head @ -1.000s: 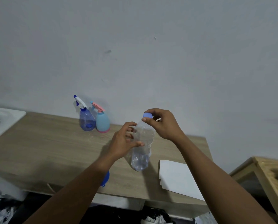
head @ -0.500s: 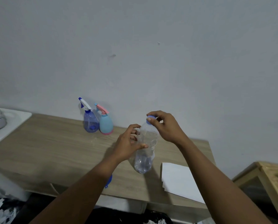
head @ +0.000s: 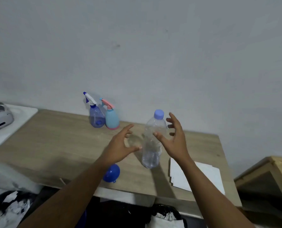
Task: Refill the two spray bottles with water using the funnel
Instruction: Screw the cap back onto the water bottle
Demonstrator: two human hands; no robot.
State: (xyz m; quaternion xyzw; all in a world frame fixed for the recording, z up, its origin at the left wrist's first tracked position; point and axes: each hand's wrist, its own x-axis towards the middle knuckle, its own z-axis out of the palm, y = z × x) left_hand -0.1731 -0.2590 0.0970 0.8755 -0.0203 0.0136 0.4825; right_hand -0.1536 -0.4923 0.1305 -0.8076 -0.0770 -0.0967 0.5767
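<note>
Pale grey wall [head: 137, 46] behind a wooden counter [head: 55, 145]; left hand [head: 119, 148] and right hand [head: 174, 142] spread wide on either side of the upright water bottle [head: 151, 145], gripping nothing.

Likely step: opening the water. Close the left hand round the bottle's middle to steady it, without crushing the thin plastic. Twist off the lilac cap [head: 158, 114] with the right hand, keeping the bottle upright to avoid spills. Counting: one water bottle between the hands, water seemingly low inside. Two sprayers just beyond the left hand, close together with heads on: blue spray bottle [head: 96, 119] and pale-blue spray bottle [head: 112, 120] with pink trigger. One blue funnel [head: 111, 172] beside the left wrist. One stack of white paper [head: 202, 176] under the right forearm.
</note>
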